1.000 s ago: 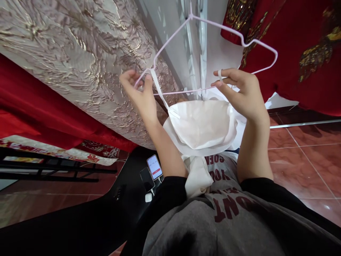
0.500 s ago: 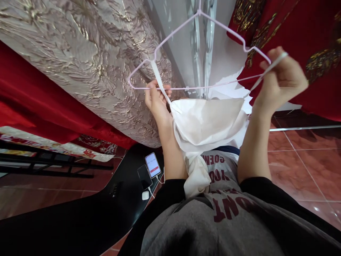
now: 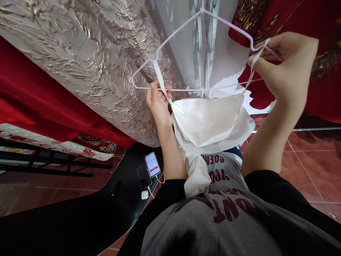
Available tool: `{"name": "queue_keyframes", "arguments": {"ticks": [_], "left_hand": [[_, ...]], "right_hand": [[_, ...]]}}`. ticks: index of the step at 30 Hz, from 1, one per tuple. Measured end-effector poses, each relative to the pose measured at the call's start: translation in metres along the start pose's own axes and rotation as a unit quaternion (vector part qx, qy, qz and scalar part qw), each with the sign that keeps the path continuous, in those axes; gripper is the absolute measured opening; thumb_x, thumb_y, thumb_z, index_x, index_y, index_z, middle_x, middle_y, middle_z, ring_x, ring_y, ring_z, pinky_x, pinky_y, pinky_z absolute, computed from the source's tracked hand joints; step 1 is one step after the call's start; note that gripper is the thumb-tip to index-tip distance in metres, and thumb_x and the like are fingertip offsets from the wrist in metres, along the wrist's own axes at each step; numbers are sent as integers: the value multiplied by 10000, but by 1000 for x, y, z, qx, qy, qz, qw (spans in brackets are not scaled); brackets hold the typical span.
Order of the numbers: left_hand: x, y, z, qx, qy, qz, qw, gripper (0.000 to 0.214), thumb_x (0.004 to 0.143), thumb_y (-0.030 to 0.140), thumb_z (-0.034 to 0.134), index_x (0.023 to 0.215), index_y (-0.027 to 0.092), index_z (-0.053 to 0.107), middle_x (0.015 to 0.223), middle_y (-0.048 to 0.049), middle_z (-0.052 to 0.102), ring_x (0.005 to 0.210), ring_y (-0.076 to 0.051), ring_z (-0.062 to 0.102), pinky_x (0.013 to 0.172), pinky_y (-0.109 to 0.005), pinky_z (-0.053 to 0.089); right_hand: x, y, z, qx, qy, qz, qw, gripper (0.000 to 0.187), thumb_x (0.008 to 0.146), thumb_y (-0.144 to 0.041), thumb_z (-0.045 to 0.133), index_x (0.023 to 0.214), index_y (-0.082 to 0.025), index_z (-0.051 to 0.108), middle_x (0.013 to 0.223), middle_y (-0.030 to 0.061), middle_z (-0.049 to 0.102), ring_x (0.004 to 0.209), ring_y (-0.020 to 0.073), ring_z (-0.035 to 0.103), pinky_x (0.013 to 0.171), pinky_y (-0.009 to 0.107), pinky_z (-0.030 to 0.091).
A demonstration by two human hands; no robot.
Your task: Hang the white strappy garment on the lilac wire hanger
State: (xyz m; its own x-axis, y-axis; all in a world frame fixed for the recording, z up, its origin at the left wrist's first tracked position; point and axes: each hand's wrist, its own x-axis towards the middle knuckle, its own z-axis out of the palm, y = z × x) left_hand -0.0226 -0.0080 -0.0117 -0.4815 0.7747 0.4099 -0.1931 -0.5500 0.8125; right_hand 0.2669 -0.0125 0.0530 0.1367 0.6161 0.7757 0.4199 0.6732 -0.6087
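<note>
A pale pink wire hanger hangs in front of me. A white strappy top droops below it, its left strap looped over the hanger's left shoulder notch. My left hand is closed on the garment's upper left corner, just under the hanger's bottom bar. My right hand is raised at the hanger's right shoulder, pinching the top's right strap against the wire.
A silver embossed curtain and red drapes hang at left; red gold-embroidered cloth at right. Below, a black surface carries a lit phone on a charger cable. Red floor tiles lie to the right.
My right hand carried the right strap up and rightward to the hanger's right shoulder. My left hand dropped from the left notch to the garment's corner, leaving the left strap hooked.
</note>
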Motion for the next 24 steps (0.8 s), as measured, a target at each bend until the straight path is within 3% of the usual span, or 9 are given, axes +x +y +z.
{"name": "queue_keyframes", "arguments": {"ticks": [4,7,11,14,17,19,21,23,24], "left_hand": [[-1,1,1,-51,-14,-22,998,275,1153,353,439,974,253,623,830,-40,708,624,-174,562,652,-351,400],[-2,3,2,-81,-12,-29,996,345,1177,235,362,943,237,616,769,-30,691,571,-139,514,633,-340,368],[-2,1,-1,-80,-25,-21,996,272,1136,361,509,929,242,640,778,-32,695,576,-141,532,597,-311,407],[1,-2,-5,-21,-20,-43,999,344,1066,569,595,940,253,646,855,-54,702,638,-174,588,642,-319,473],[3,-6,-5,26,-7,-47,999,445,1030,689,577,979,253,649,930,-83,713,704,-196,614,687,-332,503],[3,-7,-5,30,-5,-38,999,467,1020,709,574,985,249,645,947,-94,714,718,-201,617,699,-337,515],[3,-8,-5,29,-4,-29,999,456,1019,700,574,993,248,637,954,-97,715,720,-204,620,706,-340,527],[3,-8,-7,43,-5,-24,999,446,1022,691,564,1017,250,628,970,-99,722,752,-211,644,732,-341,547],[3,-7,-9,54,-9,-23,998,445,1027,690,554,1041,252,624,1000,-102,729,800,-218,669,763,-343,561]], "right_hand": [[-1,-14,3,-19,6,-30,999,281,718,-61,740,946,-220,784,1043,90,797,963,259,739,908,428,565],[-1,-17,2,-71,-1,-17,997,322,655,-20,729,907,-219,748,1038,92,776,1025,283,717,927,444,547],[4,-12,3,-147,0,-17,989,411,616,22,627,930,-197,777,1076,122,724,1111,308,665,869,433,528],[3,-9,12,-84,166,-39,982,281,634,-2,544,711,-237,679,922,93,681,1047,279,677,847,409,530],[-8,-15,27,16,310,-68,948,213,678,-71,511,644,-282,521,750,52,584,827,232,645,802,401,529],[-20,-21,37,59,236,-65,968,170,754,-127,548,702,-285,582,771,52,620,793,230,635,777,401,537],[-32,-27,45,64,21,-26,997,110,837,-202,604,796,-280,671,873,54,711,873,246,671,841,422,563],[-41,-28,52,17,-205,6,979,102,867,-294,672,948,-286,732,1010,33,774,1015,282,694,1009,502,542],[-45,-27,54,-15,-271,10,963,166,868,-328,697,1024,-296,744,1072,22,786,1076,302,692,1091,556,495]]}}
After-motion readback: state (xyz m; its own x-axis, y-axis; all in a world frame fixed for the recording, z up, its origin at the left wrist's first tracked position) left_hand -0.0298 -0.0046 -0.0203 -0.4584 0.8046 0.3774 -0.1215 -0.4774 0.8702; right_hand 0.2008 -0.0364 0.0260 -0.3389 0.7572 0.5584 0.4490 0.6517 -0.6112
